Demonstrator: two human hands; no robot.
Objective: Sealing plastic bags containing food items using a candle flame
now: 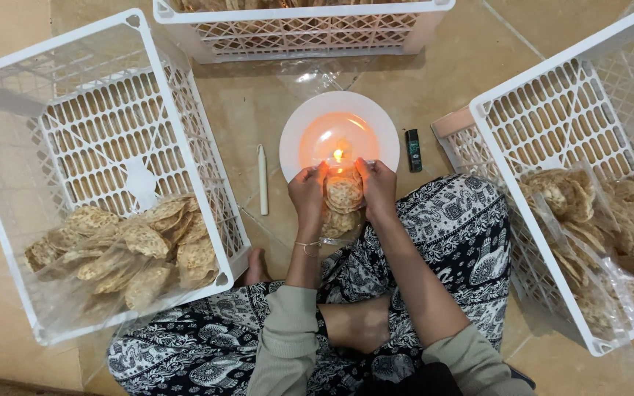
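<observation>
My left hand (308, 192) and right hand (378, 188) grasp a clear plastic bag of round crackers (343, 193) at the candle flame (338, 155) on the white plate (302, 126). The left white plastic crate (9, 73) holds few bags; the right crate (530, 95) holds more.

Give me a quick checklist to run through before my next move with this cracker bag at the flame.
1. Both hands on bag: left hand and right hand grip the cracker bag: ok.
2. Flame lit: ok.
3. Flame sits on white plate: ok.
4. Fingers clear of flame: close, cannot tell.
5. Spare candle and lighter clear of plate: ok.
6. Bag edge sealed: cannot tell.
</observation>
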